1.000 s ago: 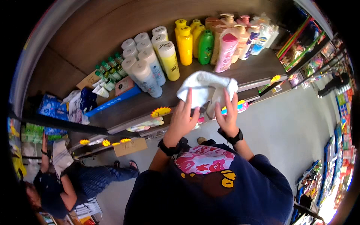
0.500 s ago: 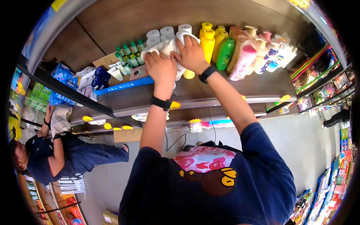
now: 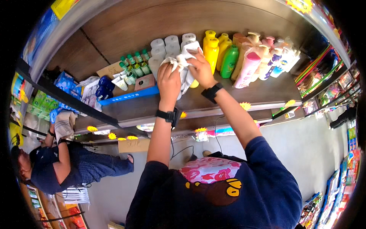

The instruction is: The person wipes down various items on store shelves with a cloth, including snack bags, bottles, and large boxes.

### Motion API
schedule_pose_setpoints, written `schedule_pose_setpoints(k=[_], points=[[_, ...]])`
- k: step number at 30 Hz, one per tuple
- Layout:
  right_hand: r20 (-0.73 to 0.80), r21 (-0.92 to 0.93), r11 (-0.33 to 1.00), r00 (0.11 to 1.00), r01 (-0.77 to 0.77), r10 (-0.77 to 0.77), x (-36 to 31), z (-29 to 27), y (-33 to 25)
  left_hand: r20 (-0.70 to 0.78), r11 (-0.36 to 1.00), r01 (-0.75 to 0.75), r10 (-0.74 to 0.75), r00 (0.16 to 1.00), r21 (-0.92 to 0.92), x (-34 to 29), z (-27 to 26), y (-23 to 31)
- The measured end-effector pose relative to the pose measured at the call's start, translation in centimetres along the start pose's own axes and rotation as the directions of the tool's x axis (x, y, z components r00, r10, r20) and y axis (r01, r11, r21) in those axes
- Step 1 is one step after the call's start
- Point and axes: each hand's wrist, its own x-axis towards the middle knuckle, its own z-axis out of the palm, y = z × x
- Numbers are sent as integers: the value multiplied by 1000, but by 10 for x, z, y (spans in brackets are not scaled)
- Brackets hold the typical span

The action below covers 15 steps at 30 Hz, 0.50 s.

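Observation:
A white cloth [image 3: 185, 79] is bunched between my two hands and hangs down over the front of the shelf [image 3: 225, 91]. My left hand [image 3: 169, 81] has its fingers closed on the cloth's left part. On the other side, my right hand [image 3: 202, 70] pinches it with bent fingers. Right behind are white bottles [image 3: 172, 45] in rows, partly hidden by the cloth and hands. Yellow bottles [image 3: 211, 51] stand just right of my right hand. Below that hand a yellow end [image 3: 195, 84] peeks out beside the cloth.
Left of my hands are small green-capped bottles [image 3: 133, 65] and a blue-edged tray [image 3: 131, 94]. A green bottle [image 3: 229, 62] and a pink bottle [image 3: 248, 70] stand to the right, near pump bottles. At far left another person [image 3: 61, 160] holds a cloth.
My hands have gone from lying flat on the cloth to gripping it bunched up. The cloth has come down toward me, uncovering more of the white bottles.

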Motion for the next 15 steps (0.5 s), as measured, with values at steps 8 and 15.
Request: schedule_pose_setpoints(k=[8, 15], points=[[58, 97, 964, 969, -246, 241, -57, -17, -37, 58, 981, -63, 75, 996, -184, -23, -21, 5], [180, 139, 919, 922, -368, 342, -112, -46, -76, 364, 824, 469, -351, 863, -319, -97, -38, 46]])
